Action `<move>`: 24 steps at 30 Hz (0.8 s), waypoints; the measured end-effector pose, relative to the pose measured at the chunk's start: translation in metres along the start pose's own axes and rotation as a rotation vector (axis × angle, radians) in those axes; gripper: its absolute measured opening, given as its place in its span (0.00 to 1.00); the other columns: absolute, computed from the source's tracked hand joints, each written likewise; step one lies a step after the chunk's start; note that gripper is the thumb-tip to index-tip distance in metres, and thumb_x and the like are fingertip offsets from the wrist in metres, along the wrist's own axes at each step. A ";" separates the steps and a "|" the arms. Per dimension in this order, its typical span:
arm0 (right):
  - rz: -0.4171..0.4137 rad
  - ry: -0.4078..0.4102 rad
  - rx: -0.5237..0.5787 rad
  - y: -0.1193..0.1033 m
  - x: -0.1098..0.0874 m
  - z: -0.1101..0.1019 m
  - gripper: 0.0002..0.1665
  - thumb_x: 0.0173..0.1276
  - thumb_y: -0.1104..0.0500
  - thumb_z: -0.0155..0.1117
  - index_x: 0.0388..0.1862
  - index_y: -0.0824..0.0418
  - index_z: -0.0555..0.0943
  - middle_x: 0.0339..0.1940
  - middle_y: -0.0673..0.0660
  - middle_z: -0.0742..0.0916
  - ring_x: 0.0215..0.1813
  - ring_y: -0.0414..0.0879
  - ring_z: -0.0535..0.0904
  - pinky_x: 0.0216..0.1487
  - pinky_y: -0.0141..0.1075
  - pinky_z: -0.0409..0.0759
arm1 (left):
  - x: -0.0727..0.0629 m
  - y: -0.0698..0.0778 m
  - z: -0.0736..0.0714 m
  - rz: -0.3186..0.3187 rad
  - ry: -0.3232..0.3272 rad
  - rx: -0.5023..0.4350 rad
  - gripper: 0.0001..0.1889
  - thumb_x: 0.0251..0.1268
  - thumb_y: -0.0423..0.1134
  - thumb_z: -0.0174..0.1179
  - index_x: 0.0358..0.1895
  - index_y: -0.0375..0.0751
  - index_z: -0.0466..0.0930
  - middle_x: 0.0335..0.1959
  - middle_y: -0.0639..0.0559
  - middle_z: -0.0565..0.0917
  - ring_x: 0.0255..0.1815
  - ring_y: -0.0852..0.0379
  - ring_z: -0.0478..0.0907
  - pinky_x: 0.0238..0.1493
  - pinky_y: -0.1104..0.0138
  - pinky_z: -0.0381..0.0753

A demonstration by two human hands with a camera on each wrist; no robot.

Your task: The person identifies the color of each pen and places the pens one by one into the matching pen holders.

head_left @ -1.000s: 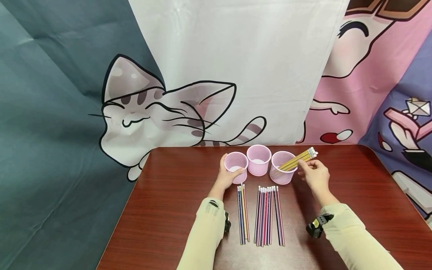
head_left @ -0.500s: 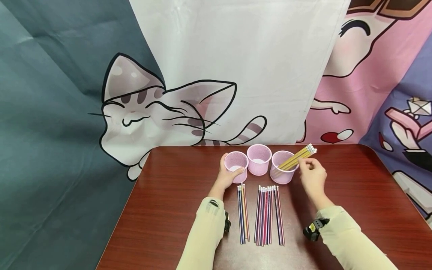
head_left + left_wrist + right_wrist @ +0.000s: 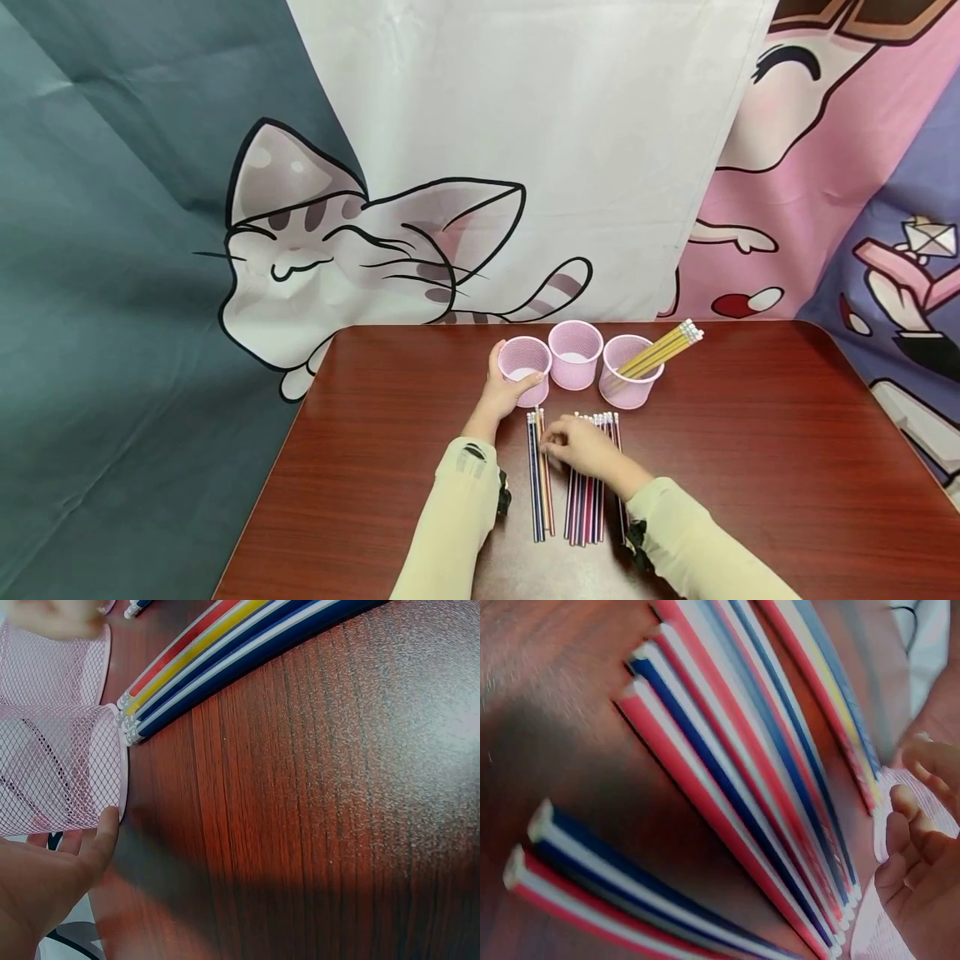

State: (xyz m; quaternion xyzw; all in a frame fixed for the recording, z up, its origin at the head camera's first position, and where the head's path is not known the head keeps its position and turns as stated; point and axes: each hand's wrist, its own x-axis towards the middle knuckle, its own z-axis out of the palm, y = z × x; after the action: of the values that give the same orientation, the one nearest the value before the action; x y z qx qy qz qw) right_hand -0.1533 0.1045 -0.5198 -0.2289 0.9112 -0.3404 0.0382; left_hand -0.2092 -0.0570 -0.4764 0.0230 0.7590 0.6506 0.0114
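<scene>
In the head view, my left hand (image 3: 498, 396) grips the left of three pink mesh pen cups (image 3: 525, 354), its thumb at the near side. The thumb (image 3: 107, 829) also shows against the mesh in the left wrist view. My right hand (image 3: 583, 447) hovers over the table pencils, its fingers loosely bent and nothing visibly held. Its fingertips are beside a small left group of pencils (image 3: 536, 496), with red, yellow and blue stripes. Under the hand and wrist lies a larger group of striped pencils (image 3: 585, 512), its upper part mostly hidden.
Several yellow pencils (image 3: 654, 354) lean rightward in the right pen cup (image 3: 628, 396), white ends up. A middle pen cup (image 3: 575, 375) stands between the other two. A few pencils (image 3: 630, 900) lie apart from the larger group. Behind the table (image 3: 360, 467) hangs a printed cloth (image 3: 570, 125).
My right hand has let go of the yellow pencils, which stay in the right pen cup. It has moved left and nearer, over the table pencils. The left hand keeps its place.
</scene>
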 end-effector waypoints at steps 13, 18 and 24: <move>0.015 0.068 -0.291 -0.005 0.001 0.019 0.15 0.53 0.52 0.69 0.13 0.49 0.74 0.18 0.44 0.75 0.29 0.45 0.75 0.43 0.43 0.75 | 0.002 -0.002 0.000 0.006 0.011 0.001 0.44 0.48 0.29 0.68 0.68 0.38 0.50 0.65 0.32 0.59 0.63 0.36 0.59 0.64 0.50 0.56; 0.104 0.057 -0.385 -0.008 0.004 0.022 0.15 0.51 0.49 0.68 0.13 0.51 0.74 0.20 0.48 0.77 0.36 0.50 0.78 0.53 0.45 0.71 | 0.014 -0.028 0.003 -0.011 0.022 0.024 0.47 0.46 0.34 0.71 0.69 0.46 0.50 0.66 0.37 0.60 0.63 0.42 0.61 0.64 0.53 0.57; 0.191 0.010 -0.428 -0.016 0.004 0.018 0.19 0.47 0.49 0.69 0.09 0.53 0.72 0.19 0.53 0.79 0.39 0.54 0.79 0.52 0.44 0.71 | 0.024 -0.046 0.005 -0.014 0.026 0.043 0.49 0.44 0.37 0.73 0.69 0.50 0.50 0.66 0.41 0.60 0.63 0.46 0.61 0.64 0.55 0.58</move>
State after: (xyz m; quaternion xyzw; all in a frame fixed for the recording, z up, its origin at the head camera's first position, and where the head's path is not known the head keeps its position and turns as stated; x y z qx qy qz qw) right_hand -0.1470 0.0816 -0.5230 -0.1428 0.9803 -0.1355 0.0166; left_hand -0.2340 -0.0574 -0.5223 0.0096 0.7729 0.6344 0.0057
